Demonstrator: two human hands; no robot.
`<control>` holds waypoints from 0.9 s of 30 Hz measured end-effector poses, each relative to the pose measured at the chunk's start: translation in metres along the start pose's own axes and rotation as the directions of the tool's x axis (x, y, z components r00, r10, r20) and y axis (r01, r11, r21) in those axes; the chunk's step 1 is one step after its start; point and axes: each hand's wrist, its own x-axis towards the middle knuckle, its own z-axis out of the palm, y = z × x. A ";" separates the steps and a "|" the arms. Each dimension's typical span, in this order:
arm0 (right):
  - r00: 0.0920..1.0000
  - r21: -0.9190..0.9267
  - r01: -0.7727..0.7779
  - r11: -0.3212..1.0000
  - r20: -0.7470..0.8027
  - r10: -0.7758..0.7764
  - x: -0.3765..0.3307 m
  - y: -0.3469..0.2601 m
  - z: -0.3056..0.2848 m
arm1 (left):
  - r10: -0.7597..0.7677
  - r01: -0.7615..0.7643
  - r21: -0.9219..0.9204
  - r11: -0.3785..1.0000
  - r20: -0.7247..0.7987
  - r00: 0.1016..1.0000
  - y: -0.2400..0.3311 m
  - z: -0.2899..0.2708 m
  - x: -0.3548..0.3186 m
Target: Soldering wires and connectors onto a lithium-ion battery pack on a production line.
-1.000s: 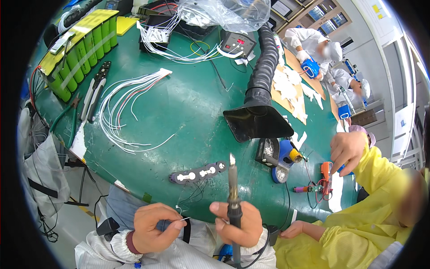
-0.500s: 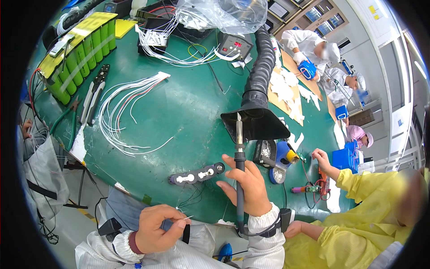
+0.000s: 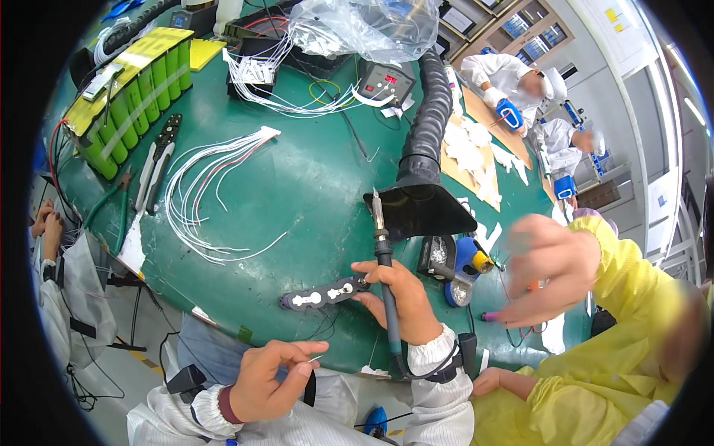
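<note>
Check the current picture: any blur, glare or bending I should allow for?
Head view: the yellow-sleeved co-worker's raised hand is smeared by blur; head view: soft pale sheen on the green table; head view: room edges at right bow, corners black; head view: your right hand and soldering iron look fairly crisp.

- Green workbench (image 3: 320,193) sweeping right across the frame!
- Upper left, there's a green-celled battery pack (image 3: 137,100), with wire strippers (image 3: 161,152) and green-handled cutters (image 3: 122,215) just beside it.
- Left of centre, a white wire harness (image 3: 245,140) fans out, red strand among the white!
- Top centre, a soldering station (image 3: 388,82).
- Lower centre, a dark strip (image 3: 323,296) with white contacts.
- Right of centre, a blue soldering-iron holder (image 3: 465,260).
</note>
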 end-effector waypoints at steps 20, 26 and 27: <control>0.270 -0.149 0.533 0.833 0.963 0.000 0.090 -0.010 0.007 | 0.067 -0.068 0.007 0.998 -0.262 0.963 -0.008 -0.001 -0.001; 0.276 -0.215 0.431 0.877 0.956 0.099 0.096 -0.012 0.007 | 0.067 -0.069 0.001 0.998 -0.265 0.962 -0.007 -0.002 0.000; 0.298 -0.195 0.412 0.890 0.952 0.071 0.098 -0.013 0.007 | 0.067 -0.069 0.004 0.998 -0.269 0.961 -0.007 -0.002 0.000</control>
